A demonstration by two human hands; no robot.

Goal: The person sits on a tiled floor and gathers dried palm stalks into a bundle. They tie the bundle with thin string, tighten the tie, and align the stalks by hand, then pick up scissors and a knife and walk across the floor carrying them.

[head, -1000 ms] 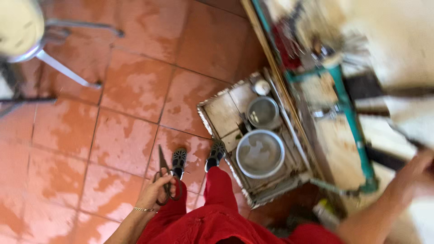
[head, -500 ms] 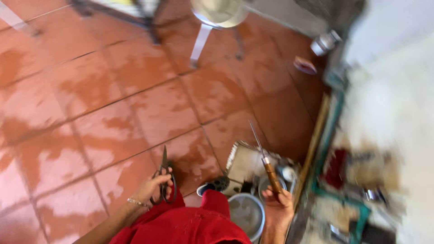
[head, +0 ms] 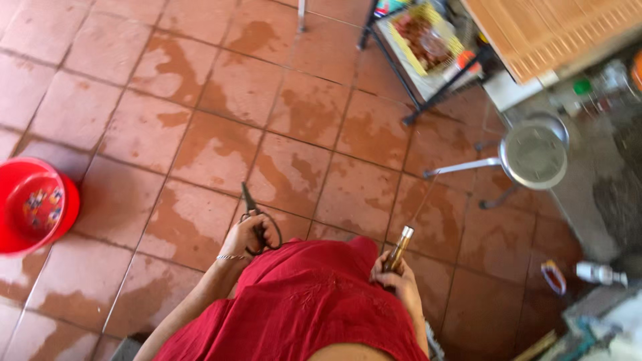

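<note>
**Scissors in one hand, a thin tool in the other**

The person stands on the wet red floor tiles (head: 221, 144), seen from above, a red garment (head: 301, 304) filling the lower middle. The left hand (head: 242, 237) hangs at the hip with its fingers curled shut through the dark loops of a pair of scissors (head: 256, 217), blades pointing up and away over the tiles. The right hand (head: 396, 281) is at the other hip, fingers wrapped tight around the brown handle of a slim tool (head: 400, 247) whose thin metal shaft slants upward. A red bucket (head: 33, 204) sits well apart at the left edge. A metal stool (head: 531, 155) stands to the right, near a black-framed rack (head: 428, 60).
</note>
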